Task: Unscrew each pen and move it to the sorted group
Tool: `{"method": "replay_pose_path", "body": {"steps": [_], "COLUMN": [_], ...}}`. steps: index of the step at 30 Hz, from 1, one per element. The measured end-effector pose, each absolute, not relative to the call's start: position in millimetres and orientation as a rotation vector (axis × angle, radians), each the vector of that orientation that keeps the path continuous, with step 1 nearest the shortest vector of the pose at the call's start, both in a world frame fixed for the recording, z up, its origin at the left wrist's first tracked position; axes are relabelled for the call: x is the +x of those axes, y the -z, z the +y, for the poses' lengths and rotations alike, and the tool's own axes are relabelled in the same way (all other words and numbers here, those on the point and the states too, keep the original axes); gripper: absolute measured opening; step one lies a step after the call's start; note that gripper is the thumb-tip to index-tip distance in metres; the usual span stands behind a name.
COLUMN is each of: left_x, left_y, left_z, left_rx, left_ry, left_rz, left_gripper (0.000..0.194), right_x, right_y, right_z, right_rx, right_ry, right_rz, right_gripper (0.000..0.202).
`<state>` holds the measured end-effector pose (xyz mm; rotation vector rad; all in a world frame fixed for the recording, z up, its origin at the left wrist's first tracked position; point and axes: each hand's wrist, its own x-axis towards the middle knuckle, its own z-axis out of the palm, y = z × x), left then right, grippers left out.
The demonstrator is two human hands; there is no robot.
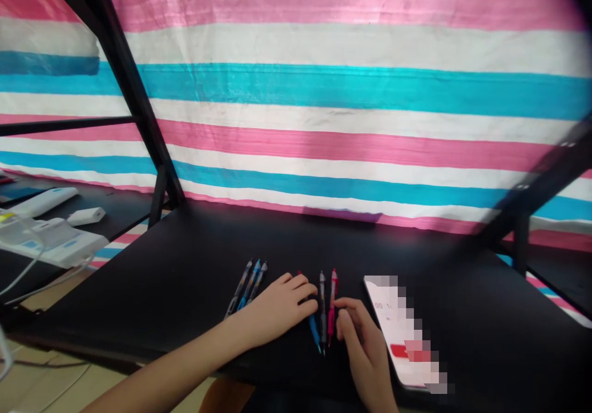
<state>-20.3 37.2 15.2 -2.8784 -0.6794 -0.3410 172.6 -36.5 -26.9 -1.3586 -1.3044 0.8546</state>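
Pens lay on a black tabletop (185, 271), partly under the left hand (289, 300) and beside the right hand (363, 339).
The left hand covered most of a blue pen (315, 334); whether it gripped anything, I cannot tell. To its right lay a dark pen (322, 314), then a pink pen (332, 308); the right hand, empty, kept thumb and index finger narrowly apart just beside it. Three pens (250, 284) lay farther left, a phone (398, 327) right.

Shiny striped sheet (324, 89) as bkgd wall, pink/wht/blue, brightly lit w/ some glare. Blk table (161, 265) in front; blk post (123, 74) on L, blk brace (546, 188) on R. Beige floor (69, 388) btm L.
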Motion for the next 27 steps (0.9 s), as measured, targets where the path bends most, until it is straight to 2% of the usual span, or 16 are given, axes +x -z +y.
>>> {"method": "replay_pose_path", "body": {"steps": [4, 9, 16, 23, 27], "left_x": [-26.1, -38.0, -35.8, -21.4, -20.9], "left_y": [-15.9, -28.0, -25.7, -26.5, -32.8], "left_z": [34.9, 22.2, 6.2, 5.6, 5.6], "left_rx": [-2.856, -2.755, -2.676, -2.723, -2.662], "left_ry": [0.341, 0.554, 0.521, 0.586, 0.728], "left_rz": [-0.63, -0.701, -0.715, -0.972, -1.032], "left_gripper": [0.009, 0.019, 0.029, 0.019, 0.025], "right_x": [173.9, 172.3, 169.2, 172.7, 175.1], "right_y": [28.7, 21.5, 30.8, 30.5, 25.4], "right_z": [-36.9, -34.7, -29.6, -29.9, -29.1], "right_rx": [-1.351, -1.245, -1.162, -1.099, -1.104], "right_ry": [-0.82, -0.582, -0.257, -0.31, -0.385], "right_rz": [-1.339, -1.664, -1.868, -1.733, -1.648], "right_gripper": [0.03, 0.017, 0.02, 0.023, 0.024]}}
